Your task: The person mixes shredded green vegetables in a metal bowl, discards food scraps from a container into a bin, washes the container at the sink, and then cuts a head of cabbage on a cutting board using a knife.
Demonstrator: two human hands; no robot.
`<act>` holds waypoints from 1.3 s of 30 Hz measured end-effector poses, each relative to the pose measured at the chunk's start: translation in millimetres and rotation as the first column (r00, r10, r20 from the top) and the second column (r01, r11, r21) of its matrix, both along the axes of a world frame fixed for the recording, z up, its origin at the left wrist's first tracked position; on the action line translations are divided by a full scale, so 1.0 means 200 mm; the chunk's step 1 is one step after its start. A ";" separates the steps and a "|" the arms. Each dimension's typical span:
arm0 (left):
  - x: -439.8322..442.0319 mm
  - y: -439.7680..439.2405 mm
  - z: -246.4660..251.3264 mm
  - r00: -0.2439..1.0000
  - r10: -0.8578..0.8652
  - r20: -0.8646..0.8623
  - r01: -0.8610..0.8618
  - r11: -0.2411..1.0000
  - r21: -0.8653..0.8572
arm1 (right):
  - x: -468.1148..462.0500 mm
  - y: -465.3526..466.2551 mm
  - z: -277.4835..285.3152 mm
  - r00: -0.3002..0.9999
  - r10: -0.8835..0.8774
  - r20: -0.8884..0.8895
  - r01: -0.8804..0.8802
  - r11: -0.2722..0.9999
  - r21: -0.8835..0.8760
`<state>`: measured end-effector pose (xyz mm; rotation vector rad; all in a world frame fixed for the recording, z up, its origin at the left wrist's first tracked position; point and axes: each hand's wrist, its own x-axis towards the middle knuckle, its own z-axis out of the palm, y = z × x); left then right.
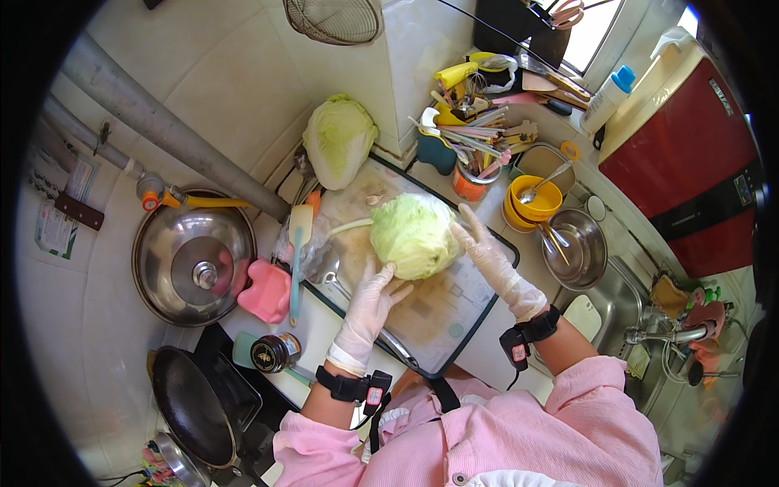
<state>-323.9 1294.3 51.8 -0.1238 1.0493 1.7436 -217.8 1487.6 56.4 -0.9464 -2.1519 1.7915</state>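
A pale green head of cabbage [415, 236] is at the middle of a patterned cutting board [453, 310], held between my two hands. My left hand [372, 307], in a translucent glove, touches its lower left side with the fingers spread. My gloved right hand [490, 259] has its fingertips at the cabbage's right edge. Below my left hand, a long metal-handled utensil [397, 348] lies across the board, partly hidden. A napa cabbage [338, 143] leans by the wall at the board's far corner. A garlic clove [375, 198] appears to lie behind the held cabbage.
Left of the board are a spatula [296, 255], a pink dish [265, 291], a dark jar [275, 353] and a steel lid [195, 259]. A frying pan [193, 405] sits at lower left. Yellow bowls [535, 198], a steel bowl [575, 249] and the sink [624, 292] are at right.
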 end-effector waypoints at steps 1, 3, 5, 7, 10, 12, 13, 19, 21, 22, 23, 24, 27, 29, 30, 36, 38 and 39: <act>0.02 -0.01 -0.01 0.999 -0.016 -0.030 0.015 0.999 -0.033 | 0.01 0.00 -0.01 0.998 0.053 0.040 -0.049 0.996 -0.080; 0.06 -0.04 -0.03 0.994 -0.074 -0.085 0.067 0.994 -0.087 | 0.03 -0.01 -0.04 0.990 0.117 0.075 -0.102 0.979 -0.176; 0.08 -0.07 -0.05 0.979 -0.159 -0.130 0.141 0.980 -0.142 | 0.10 -0.05 -0.07 0.989 0.147 0.028 -0.139 0.971 -0.193; 0.09 -0.12 -0.07 0.966 -0.222 -0.135 0.203 0.969 -0.141 | 0.12 -0.06 -0.12 0.981 0.193 0.023 -0.190 0.976 -0.106; 0.06 -0.18 -0.09 0.954 -0.286 -0.091 0.266 0.946 -0.185 | 0.16 -0.08 -0.17 0.967 0.254 0.031 -0.253 0.967 -0.024; 0.02 -0.20 -0.10 0.960 -0.278 -0.037 0.265 0.944 -0.198 | 0.15 -0.09 -0.20 0.959 0.271 0.086 -0.267 0.962 -0.060; 0.01 -0.20 -0.11 0.962 -0.271 -0.025 0.260 0.944 -0.201 | 0.14 -0.10 -0.20 0.955 0.285 0.077 -0.284 0.958 -0.025; -0.05 -0.20 -0.12 0.972 -0.226 0.059 0.233 0.949 -0.211 | 0.13 -0.11 -0.21 0.956 0.258 0.139 -0.278 0.949 0.149; -0.07 -0.20 -0.11 0.986 -0.146 0.079 0.159 0.968 -0.192 | 0.14 -0.11 -0.21 0.965 0.208 0.157 -0.249 0.917 0.312; -0.08 -0.19 -0.11 0.989 -0.143 0.020 0.144 0.957 -0.252 | 0.13 -0.10 -0.21 0.971 0.185 0.151 -0.218 0.943 0.250; -0.08 -0.18 -0.10 0.988 -0.153 -0.021 0.142 0.953 -0.267 | 0.13 -0.09 -0.22 0.976 0.175 0.132 -0.189 0.976 0.108; -0.08 -0.16 -0.11 0.986 -0.159 -0.058 0.137 0.950 -0.281 | 0.12 -0.08 -0.22 0.979 0.164 0.120 -0.161 0.986 -0.037; -0.11 -0.09 -0.13 0.974 -0.210 -0.087 0.185 0.954 -0.236 | 0.08 -0.07 -0.21 0.980 0.193 0.042 -0.169 0.929 -0.328; -0.12 -0.03 -0.16 0.967 -0.248 -0.066 0.232 0.955 -0.187 | 0.05 -0.04 -0.17 0.951 0.296 -0.083 -0.306 0.879 -0.367; -0.12 -0.01 -0.18 0.975 -0.224 -0.013 0.220 0.967 -0.131 | 0.04 -0.04 -0.16 0.948 0.318 -0.007 -0.297 0.877 -0.377; -0.06 -0.07 -0.19 0.985 -0.157 0.071 0.158 0.987 -0.001 | -0.05 -0.09 0.05 0.909 0.388 0.152 -0.398 0.917 0.034; -0.03 -0.14 -0.17 0.986 -0.142 0.092 0.131 0.985 0.115 | -0.07 -0.11 0.17 0.871 0.406 0.276 -0.473 0.844 0.253; -0.02 -0.17 -0.15 0.988 -0.102 0.115 0.085 0.986 0.142 | -0.08 -0.12 0.23 0.861 0.435 0.263 -0.506 0.787 0.353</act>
